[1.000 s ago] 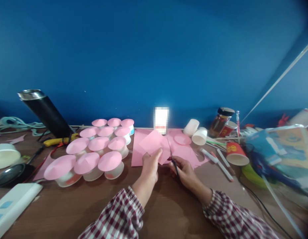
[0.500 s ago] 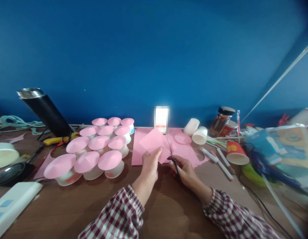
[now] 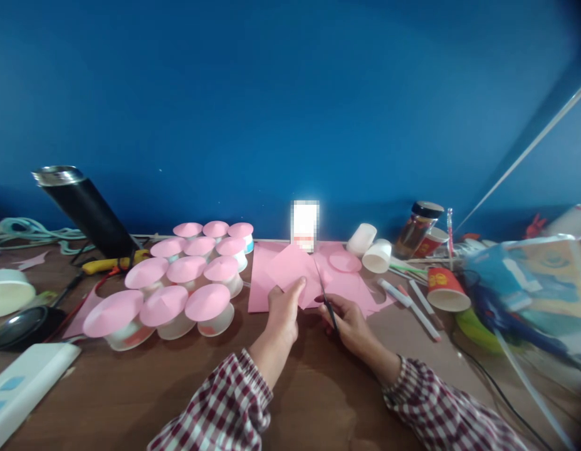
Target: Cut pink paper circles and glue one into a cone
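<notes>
A piece of pink paper (image 3: pixel 294 266) is pinched in my left hand (image 3: pixel 284 311), with the thumb lying on top of it. My right hand (image 3: pixel 347 326) is closed round the dark handles of a pair of scissors (image 3: pixel 331 311). Their blades point away from me and lie along the right edge of the paper; how far they are open is hard to make out. Beneath are larger pink sheets (image 3: pixel 259 294) and a round pink disc (image 3: pixel 345 262). To the left, several paper cups carry pink cone tops (image 3: pixel 208 302).
At the right lie two white cups (image 3: pixel 377 255), markers (image 3: pixel 424 318), a red paper cup (image 3: pixel 446 289), a jar (image 3: pixel 417 228) and a blue glue gun (image 3: pixel 511 322). A black flask (image 3: pixel 86 210) and a white power strip (image 3: pixel 31 388) are at the left. A blue wall stands behind.
The held paper has turned or shifted slightly at its left corner. My hands and the scissors stay in nearly the same place.
</notes>
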A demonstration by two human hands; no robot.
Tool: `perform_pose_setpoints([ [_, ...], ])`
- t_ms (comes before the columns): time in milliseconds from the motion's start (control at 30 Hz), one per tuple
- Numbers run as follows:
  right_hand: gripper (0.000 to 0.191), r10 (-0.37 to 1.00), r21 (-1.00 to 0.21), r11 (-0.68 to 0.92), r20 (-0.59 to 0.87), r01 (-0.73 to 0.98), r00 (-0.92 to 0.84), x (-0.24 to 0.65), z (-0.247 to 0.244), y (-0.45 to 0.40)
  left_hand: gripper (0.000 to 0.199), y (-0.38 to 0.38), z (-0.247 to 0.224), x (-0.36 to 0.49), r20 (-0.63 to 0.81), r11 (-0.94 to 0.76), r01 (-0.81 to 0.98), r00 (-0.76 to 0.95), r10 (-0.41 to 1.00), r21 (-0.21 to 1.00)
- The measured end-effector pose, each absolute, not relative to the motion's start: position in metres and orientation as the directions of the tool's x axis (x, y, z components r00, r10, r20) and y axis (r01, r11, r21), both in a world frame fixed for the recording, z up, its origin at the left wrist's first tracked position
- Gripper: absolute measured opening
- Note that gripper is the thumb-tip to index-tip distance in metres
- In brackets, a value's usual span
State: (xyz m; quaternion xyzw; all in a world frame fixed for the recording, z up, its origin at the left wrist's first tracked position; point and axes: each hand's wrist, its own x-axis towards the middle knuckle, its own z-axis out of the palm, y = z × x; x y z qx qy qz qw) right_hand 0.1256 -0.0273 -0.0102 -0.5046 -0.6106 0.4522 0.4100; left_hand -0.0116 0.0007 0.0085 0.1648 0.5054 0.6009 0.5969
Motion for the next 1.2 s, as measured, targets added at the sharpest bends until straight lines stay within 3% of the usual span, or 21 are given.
perform_pose_setpoints([
  [300,0.038,0.987,-0.964,0.089,0.051,0.251,-0.155,0.127,-0.014,-0.026,0.051,0.003,0.004,-0.013,-0.432,0.254,-0.521,-0.255,0.865,0.815],
  [733,0.035,0.980,-0.970,0.127,0.090,0.207,-0.179,0.126,-0.009,-0.026,0.035,0.001,0.008,-0.012,-0.311,0.176,-0.510,-0.194,0.930,0.842],
  [1200,0.039,0.983,-0.977,0.093,0.059,0.190,-0.176,0.127,-0.012,-0.025,0.040,0.002,0.011,-0.012,-0.388,0.234,-0.495,-0.235,0.891,0.837],
])
